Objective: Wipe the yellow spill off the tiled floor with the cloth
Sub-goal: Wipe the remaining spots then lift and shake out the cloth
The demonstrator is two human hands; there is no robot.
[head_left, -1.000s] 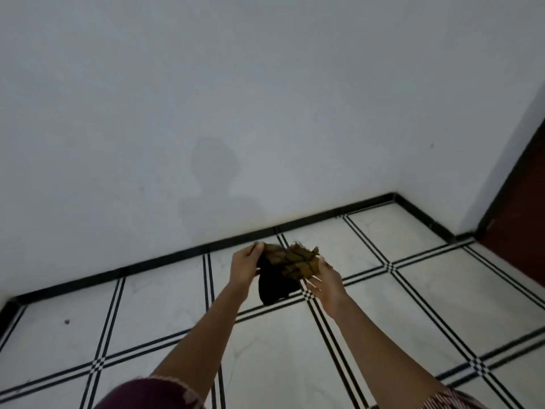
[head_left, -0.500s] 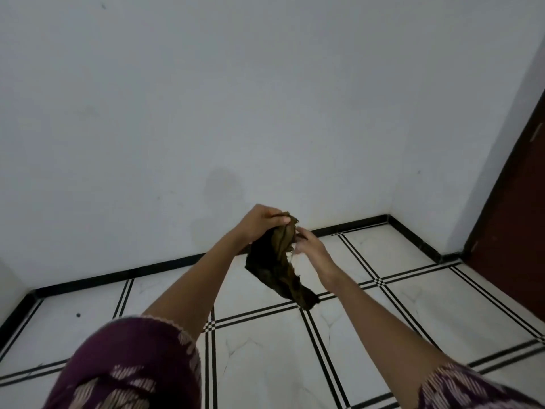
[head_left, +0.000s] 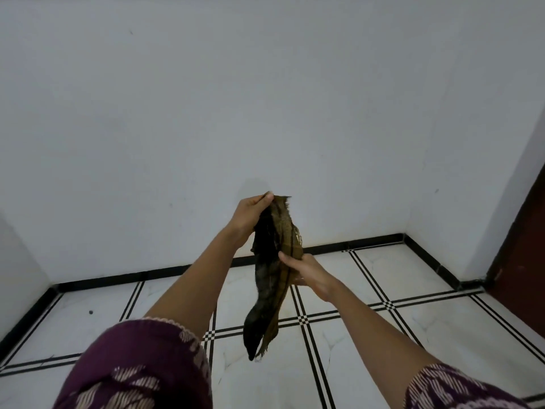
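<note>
Home room corner: tiled floor [head_left: 368, 364], white walls [head_left: 265, 98].

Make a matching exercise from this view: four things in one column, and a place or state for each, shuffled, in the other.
Things:
1. left hand
2. right hand
3. cloth
4. door

Places or states:
A. dark reddish brown, at the right edge
B. grips the cloth halfway down
C. hangs long and limp above the tiles
D. pinches the cloth's top end

Pairs: 1-D, 2-B, 3-C, 4-A
</note>
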